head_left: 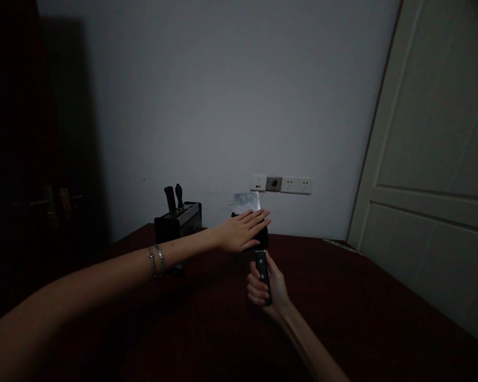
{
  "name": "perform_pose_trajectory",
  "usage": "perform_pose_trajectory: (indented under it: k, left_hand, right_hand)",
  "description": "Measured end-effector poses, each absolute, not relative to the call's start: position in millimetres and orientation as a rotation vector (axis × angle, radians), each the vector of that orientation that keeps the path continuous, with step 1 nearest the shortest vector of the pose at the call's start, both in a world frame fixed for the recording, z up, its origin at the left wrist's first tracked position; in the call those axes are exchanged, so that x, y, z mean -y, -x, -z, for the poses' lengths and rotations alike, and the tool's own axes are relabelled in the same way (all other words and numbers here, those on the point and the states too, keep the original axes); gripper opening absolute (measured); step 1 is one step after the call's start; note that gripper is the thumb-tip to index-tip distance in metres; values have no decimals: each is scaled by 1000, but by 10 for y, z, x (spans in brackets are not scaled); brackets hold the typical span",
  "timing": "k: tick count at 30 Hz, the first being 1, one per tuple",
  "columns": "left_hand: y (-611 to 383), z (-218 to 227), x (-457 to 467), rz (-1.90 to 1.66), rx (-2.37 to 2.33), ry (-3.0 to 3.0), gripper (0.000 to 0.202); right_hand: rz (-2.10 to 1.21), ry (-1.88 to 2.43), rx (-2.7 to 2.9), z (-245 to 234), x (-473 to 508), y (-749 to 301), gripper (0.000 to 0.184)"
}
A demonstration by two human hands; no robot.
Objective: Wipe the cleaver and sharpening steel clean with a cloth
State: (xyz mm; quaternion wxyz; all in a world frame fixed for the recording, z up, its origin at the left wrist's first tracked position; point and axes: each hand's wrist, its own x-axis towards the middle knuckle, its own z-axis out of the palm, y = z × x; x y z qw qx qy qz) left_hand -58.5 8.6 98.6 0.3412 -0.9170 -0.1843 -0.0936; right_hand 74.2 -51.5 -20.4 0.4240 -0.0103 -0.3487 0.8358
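Observation:
My right hand [267, 286] is closed round the black handle of a cleaver [247, 202], whose broad steel blade points away from me toward the wall. My left hand [241, 231] lies flat with fingers stretched out, pressing on a dark block-like object under the blade; what that object is I cannot make out in the dim light. Two thin bracelets [156, 259] circle my left forearm. Both hands work over a dark red table [362, 313].
A black knife block [178, 220] with two dark handles sticking up stands at the table's far left. White wall sockets [282, 184] sit low on the grey wall behind. A pale door [434, 159] stands to the right. The left side is very dark.

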Motion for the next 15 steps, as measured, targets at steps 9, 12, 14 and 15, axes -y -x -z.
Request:
perform_pose_trajectory:
  k: [9, 12, 14, 15]
  left_hand:
    - [545, -1045, -328, 389, 684, 2346, 60]
    - [471, -898, -144, 319, 516, 2366, 60]
    - [458, -866, -97, 297, 462, 2370, 60]
    - [467, -884, -113, 300, 465, 2369, 60]
  right_hand:
    - [-2123, 19, 871, 234, 516, -715, 52]
    - [-2090, 28, 866, 228, 506, -735, 49]
    - [-2081, 48, 869, 223, 503, -733, 49]
    - [-2081, 60, 876, 222, 504, -727, 50]
